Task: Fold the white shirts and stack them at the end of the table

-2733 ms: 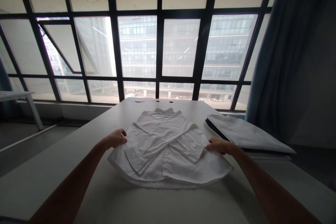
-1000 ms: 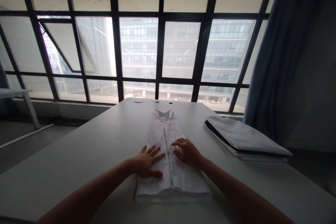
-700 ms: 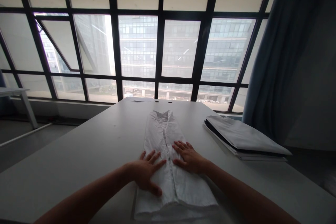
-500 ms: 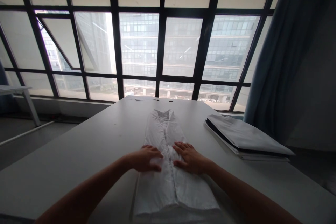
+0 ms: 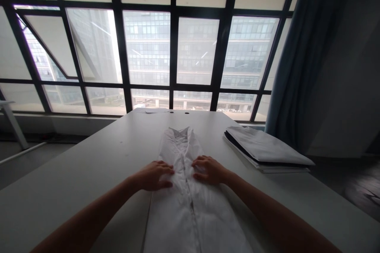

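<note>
A white collared garment (image 5: 181, 201) lies lengthwise in front of me, its sides folded in so it makes a long narrow shape. Its collar (image 5: 179, 132) points away from me, and a front closure runs down the middle. My left hand (image 5: 156, 176) rests on the left part of the garment below the collar, fingers extended. Opposite it, my right hand (image 5: 209, 170) lies on the right part with its fingers spread, across the closure from the left. Neither hand grips the cloth. The near end of the garment runs out of view.
The garment is on a long white table (image 5: 118, 158). To the right sits a stack of folded white and black cloth (image 5: 267, 148). A thin sheet (image 5: 151, 110) lies at the far edge. Beyond are windows and a blue curtain (image 5: 287, 87).
Both hands have moved up the garment, closer to the collar. The garment sits nearer to me, and its lower hem has left the view. My view has turned slightly right.
</note>
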`<state>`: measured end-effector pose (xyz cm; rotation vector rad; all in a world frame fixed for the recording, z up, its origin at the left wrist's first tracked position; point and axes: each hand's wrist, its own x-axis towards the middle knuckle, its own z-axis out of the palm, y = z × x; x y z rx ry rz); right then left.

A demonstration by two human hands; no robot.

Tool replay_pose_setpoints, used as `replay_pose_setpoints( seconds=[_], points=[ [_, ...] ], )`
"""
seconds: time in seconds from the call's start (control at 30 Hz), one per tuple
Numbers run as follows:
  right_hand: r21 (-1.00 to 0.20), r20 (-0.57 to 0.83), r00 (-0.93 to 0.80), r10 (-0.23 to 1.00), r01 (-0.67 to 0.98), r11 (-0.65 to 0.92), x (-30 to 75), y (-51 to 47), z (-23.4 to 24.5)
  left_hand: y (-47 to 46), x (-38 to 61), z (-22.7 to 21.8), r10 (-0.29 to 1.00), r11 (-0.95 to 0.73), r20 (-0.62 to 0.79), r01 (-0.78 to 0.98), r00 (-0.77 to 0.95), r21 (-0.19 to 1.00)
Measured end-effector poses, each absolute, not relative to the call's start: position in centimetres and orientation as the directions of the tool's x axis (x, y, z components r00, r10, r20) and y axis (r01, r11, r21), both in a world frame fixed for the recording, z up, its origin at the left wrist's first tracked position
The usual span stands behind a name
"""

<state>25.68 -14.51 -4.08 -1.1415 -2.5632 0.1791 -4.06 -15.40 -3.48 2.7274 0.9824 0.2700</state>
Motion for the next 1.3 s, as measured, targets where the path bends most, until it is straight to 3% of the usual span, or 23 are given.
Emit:
replay_pose_setpoints(
  seconds=[0.13, 0.23, 0.33, 0.4, 0.63, 0.83, 1.07, 1.2, 1.3],
  points=[
    [-0.317, 0.216, -0.623, 0.752, 0.684, 0.657, 24.5, -15.4, -3.3, -15.0, -3.4, -3.5, 0.643, -0.749, 0.192, 0.557, 0.741, 0.358],
    [-0.283, 0.298, -0.604, 0.739, 0.683, 0.673, 23.8, -15.1, -4.2, -13.1, -3.1, -5.2, 0.672, -0.741, 0.274, 0.615, 0.688, 0.269],
    [-0.218, 0.322, -0.583, 0.746, 0.721, 0.658, 23.8, -13.4, -5.1, -10.1, -3.3, -6.4, 0.752, -0.659, 0.194, 0.722, 0.63, 0.21],
    [-0.198, 0.263, -0.566, 0.781, 0.761, 0.618, 24.1, -11.5, -5.4, -7.8, -3.5, -6.6, 0.785, -0.619, 0.121, 0.758, 0.608, 0.207],
    [-0.129, 0.086, -0.421, 0.903, 0.894, 0.429, 24.9, -2.4, -5.0, -0.3, -3.2, -6.0, 0.857, -0.513, 0.063, 0.838, 0.511, 0.186],
    [-0.134, 0.033, -0.311, 0.95, 0.94, 0.312, 24.4, 3.5, -5.3, 4.4, -2.4, -6.3, 0.855, -0.51, 0.003, 0.839, 0.519, 0.19],
    [-0.2, 0.021, -0.244, 0.97, 0.949, 0.243, 24.5, 7.6, -7.0, 8.5, -2.3, -6.0, 0.863, -0.419, -0.19, 0.874, 0.467, 0.244],
    [-0.204, -0.014, -0.227, 0.974, 0.954, 0.219, 24.5, 8.9, -7.6, 9.3, -2.3, -6.4, 0.855, -0.432, -0.199, 0.87, 0.479, 0.238],
    [-0.167, -0.014, -0.217, 0.976, 0.963, 0.211, 24.2, 8.9, -7.4, 8.8, -2.3, -6.9, 0.868, -0.448, -0.127, 0.867, 0.48, 0.216]
  ],
)
